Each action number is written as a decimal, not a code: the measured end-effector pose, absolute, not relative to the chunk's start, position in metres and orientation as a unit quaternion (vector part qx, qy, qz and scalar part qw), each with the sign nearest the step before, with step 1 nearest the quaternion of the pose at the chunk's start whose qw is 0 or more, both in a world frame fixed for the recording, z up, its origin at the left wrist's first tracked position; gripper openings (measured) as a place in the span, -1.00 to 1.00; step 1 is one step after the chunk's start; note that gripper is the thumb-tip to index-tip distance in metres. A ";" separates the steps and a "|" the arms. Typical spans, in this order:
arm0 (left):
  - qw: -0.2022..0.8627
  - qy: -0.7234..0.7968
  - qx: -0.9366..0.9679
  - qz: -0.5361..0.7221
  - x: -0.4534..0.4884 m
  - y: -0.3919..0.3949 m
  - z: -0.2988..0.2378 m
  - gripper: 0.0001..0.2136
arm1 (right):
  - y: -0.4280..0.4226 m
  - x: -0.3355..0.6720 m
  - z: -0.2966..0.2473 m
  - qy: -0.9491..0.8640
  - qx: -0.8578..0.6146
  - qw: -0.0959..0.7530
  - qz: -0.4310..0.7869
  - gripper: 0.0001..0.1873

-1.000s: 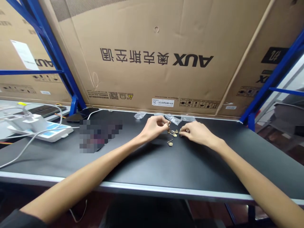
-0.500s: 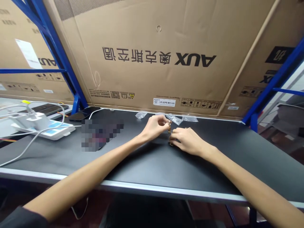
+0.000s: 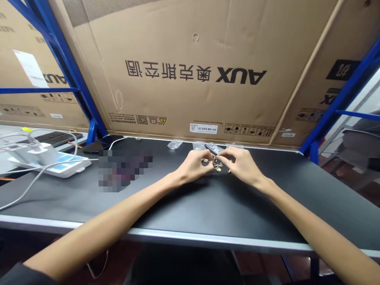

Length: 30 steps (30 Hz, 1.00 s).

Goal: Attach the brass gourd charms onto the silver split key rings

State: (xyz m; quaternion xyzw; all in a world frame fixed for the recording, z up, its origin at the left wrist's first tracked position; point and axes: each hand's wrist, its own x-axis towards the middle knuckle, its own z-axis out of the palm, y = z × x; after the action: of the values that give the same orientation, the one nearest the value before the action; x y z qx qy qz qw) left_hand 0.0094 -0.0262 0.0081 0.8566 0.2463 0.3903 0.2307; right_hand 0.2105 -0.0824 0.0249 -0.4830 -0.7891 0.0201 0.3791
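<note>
Under a big cardboard box (image 3: 190, 95), on the black tabletop (image 3: 237, 209), a small cluster of shiny gold charms (image 3: 217, 164) sits between my left hand (image 3: 192, 166) and right hand (image 3: 242, 166), with clear plastic bags (image 3: 175, 145) just behind. The fingers (image 3: 228, 152) of both hands are pinched together at the cluster, though I cannot tell whether they clamp a piece.

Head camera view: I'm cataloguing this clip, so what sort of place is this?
Probably a storeroom or warehouse work area: large AUX air-conditioner cartons, blue steel racking, and a black workbench set against them.
</note>
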 end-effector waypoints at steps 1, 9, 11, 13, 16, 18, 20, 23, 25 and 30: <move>0.224 0.241 0.860 0.389 0.010 -0.026 0.007 -0.96 | -0.082 0.210 0.024 -0.791 -0.482 0.375 0.019 -0.78; 0.187 0.227 0.876 0.382 0.009 -0.026 0.010 -0.97 | -0.083 0.207 0.020 -0.773 -0.488 0.406 0.016 -0.80; 0.187 0.232 0.876 0.380 0.009 -0.026 0.009 -0.97 | -0.084 0.207 0.021 -0.767 -0.486 0.420 0.012 -0.80; 0.199 0.234 0.870 0.386 0.010 -0.027 0.008 -0.96 | -0.084 0.207 0.022 -0.771 -0.484 0.415 -0.008 -0.81; 0.223 0.237 0.855 0.403 0.010 -0.027 0.007 -0.97 | -0.083 0.210 0.022 -0.771 -0.496 0.398 -0.036 -0.82; 0.226 0.233 0.853 0.409 0.010 -0.027 0.008 -0.97 | -0.082 0.211 0.022 -0.767 -0.502 0.397 -0.036 -0.81; 0.226 0.228 0.854 0.409 0.010 -0.027 0.008 -0.97 | -0.081 0.212 0.021 -0.767 -0.498 0.403 -0.026 -0.80; 0.230 0.224 0.856 0.406 0.010 -0.027 0.008 -0.97 | -0.082 0.210 0.022 -0.772 -0.488 0.406 -0.019 -0.80; 0.229 0.225 0.856 0.406 0.011 -0.028 0.008 -0.97 | -0.084 0.208 0.023 -0.775 -0.490 0.399 -0.026 -0.81; 0.228 0.233 0.848 0.419 0.012 -0.031 0.008 -0.96 | -0.087 0.207 0.025 -0.772 -0.504 0.383 -0.063 -0.80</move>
State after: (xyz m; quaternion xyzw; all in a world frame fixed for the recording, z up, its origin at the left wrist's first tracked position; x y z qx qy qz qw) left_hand 0.0124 -0.0306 0.0084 0.8476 0.2333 0.4185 0.2281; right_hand 0.2074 -0.0866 0.0249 -0.5042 -0.7716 -0.0633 0.3827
